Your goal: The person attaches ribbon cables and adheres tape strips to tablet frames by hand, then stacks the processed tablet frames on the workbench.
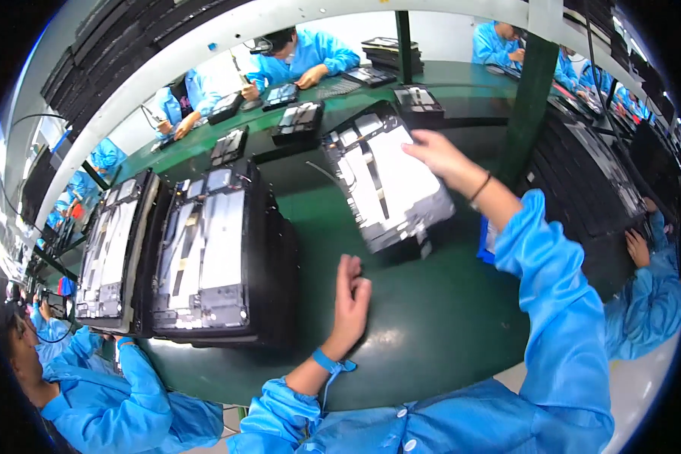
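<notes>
My right hand (440, 160) grips the right edge of an opened tablet (382, 178), thumb over its face, and holds it tilted above the green table (439, 325). White battery panels, a dark ribbon strip and silvery foil show on the tablet; a loose flap hangs from its lower edge. My left hand (349, 303) is over the table below the tablet, fingers stretched and holding nothing, with a blue band (331, 362) round the wrist. To its left stand two tall stacks of black trays, the nearer stack (204, 257) and the outer stack (113, 253), each topped by a similar opened tablet.
Several opened tablets lie along the far side, including one tablet in a black tray (298, 121). A green post (523, 113) rises at the right, beside more stacked black trays (583, 181). A white shelf beam crosses overhead. Co-workers in blue sit all around.
</notes>
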Action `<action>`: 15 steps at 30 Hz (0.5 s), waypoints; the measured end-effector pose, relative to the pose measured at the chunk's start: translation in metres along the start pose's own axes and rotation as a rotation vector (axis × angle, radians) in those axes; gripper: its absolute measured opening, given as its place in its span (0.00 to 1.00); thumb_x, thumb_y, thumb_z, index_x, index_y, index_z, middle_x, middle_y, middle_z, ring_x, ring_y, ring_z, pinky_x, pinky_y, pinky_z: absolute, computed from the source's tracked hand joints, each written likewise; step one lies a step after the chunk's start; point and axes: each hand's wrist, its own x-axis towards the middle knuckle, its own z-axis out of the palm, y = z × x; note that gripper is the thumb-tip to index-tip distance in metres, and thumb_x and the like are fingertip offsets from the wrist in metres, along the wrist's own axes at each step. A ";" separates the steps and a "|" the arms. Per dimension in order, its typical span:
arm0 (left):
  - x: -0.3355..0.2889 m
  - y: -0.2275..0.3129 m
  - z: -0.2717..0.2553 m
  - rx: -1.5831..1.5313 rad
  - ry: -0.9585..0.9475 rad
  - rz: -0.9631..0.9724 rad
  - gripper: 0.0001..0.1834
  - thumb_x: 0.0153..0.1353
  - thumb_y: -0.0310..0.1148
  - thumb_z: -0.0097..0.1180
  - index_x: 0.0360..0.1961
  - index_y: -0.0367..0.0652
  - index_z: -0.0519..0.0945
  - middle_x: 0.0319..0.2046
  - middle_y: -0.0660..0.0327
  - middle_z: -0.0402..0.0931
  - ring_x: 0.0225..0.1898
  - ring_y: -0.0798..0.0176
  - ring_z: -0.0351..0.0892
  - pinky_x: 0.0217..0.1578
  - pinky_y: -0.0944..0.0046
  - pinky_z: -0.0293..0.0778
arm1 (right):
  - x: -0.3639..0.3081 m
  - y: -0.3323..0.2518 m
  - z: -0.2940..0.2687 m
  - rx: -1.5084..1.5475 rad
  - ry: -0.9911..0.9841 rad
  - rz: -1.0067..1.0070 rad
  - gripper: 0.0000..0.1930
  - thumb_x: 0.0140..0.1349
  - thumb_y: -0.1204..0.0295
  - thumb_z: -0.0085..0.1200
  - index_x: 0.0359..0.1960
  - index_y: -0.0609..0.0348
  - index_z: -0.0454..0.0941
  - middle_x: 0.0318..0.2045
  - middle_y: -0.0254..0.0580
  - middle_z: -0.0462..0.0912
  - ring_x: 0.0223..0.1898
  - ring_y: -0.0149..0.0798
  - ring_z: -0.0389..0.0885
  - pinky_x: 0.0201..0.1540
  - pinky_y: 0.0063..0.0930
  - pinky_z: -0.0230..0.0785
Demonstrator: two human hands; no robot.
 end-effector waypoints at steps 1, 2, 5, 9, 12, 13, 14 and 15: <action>0.000 0.009 0.001 -0.109 0.010 -0.092 0.32 0.70 0.39 0.41 0.70 0.39 0.46 0.66 0.48 0.54 0.62 0.56 0.61 0.62 0.60 0.57 | -0.026 0.011 0.015 0.171 0.016 0.035 0.18 0.66 0.69 0.51 0.53 0.67 0.72 0.42 0.39 0.81 0.42 0.29 0.79 0.45 0.26 0.72; -0.002 0.027 0.002 -0.211 0.029 -0.182 0.35 0.72 0.44 0.36 0.71 0.39 0.39 0.69 0.47 0.48 0.66 0.55 0.55 0.65 0.59 0.51 | -0.052 0.020 0.031 0.346 0.027 0.066 0.19 0.67 0.69 0.49 0.55 0.66 0.70 0.44 0.39 0.80 0.43 0.29 0.79 0.47 0.26 0.72; -0.025 0.030 0.008 -0.193 0.132 -0.144 0.35 0.73 0.48 0.32 0.70 0.35 0.42 0.71 0.51 0.43 0.71 0.55 0.45 0.68 0.60 0.42 | -0.124 0.028 0.074 0.485 0.175 0.213 0.21 0.68 0.71 0.45 0.62 0.65 0.63 0.50 0.42 0.77 0.49 0.32 0.76 0.53 0.26 0.69; -0.067 0.052 0.013 0.195 -0.097 -0.349 0.35 0.71 0.41 0.37 0.69 0.30 0.42 0.70 0.38 0.38 0.72 0.43 0.35 0.68 0.52 0.37 | -0.182 0.039 0.086 0.541 0.200 0.342 0.23 0.69 0.73 0.40 0.65 0.67 0.57 0.57 0.47 0.72 0.55 0.36 0.73 0.58 0.27 0.64; -0.085 0.063 0.010 0.601 -0.266 -0.303 0.37 0.68 0.38 0.42 0.69 0.29 0.42 0.68 0.34 0.39 0.71 0.36 0.34 0.68 0.47 0.34 | -0.207 0.069 0.082 0.556 0.212 0.336 0.25 0.69 0.71 0.40 0.66 0.66 0.55 0.64 0.51 0.63 0.64 0.42 0.64 0.64 0.31 0.57; -0.084 0.066 0.009 0.561 -0.284 -0.278 0.38 0.66 0.38 0.45 0.69 0.30 0.44 0.68 0.34 0.40 0.70 0.31 0.33 0.67 0.43 0.32 | -0.214 0.078 0.078 0.170 0.241 0.263 0.26 0.69 0.70 0.41 0.67 0.66 0.55 0.66 0.52 0.60 0.67 0.44 0.57 0.66 0.33 0.52; -0.081 0.070 0.006 0.566 -0.288 -0.294 0.38 0.66 0.38 0.45 0.69 0.30 0.44 0.68 0.34 0.40 0.70 0.31 0.33 0.67 0.43 0.32 | -0.219 0.083 0.078 -0.211 0.250 0.180 0.27 0.69 0.68 0.42 0.67 0.65 0.55 0.67 0.54 0.57 0.70 0.47 0.51 0.68 0.36 0.46; -0.072 0.072 0.004 0.688 -0.292 -0.161 0.37 0.65 0.38 0.47 0.68 0.30 0.48 0.68 0.35 0.41 0.70 0.31 0.34 0.67 0.41 0.32 | -0.219 0.085 0.078 -0.182 0.317 0.055 0.23 0.66 0.68 0.46 0.62 0.60 0.65 0.68 0.53 0.55 0.71 0.50 0.43 0.70 0.41 0.37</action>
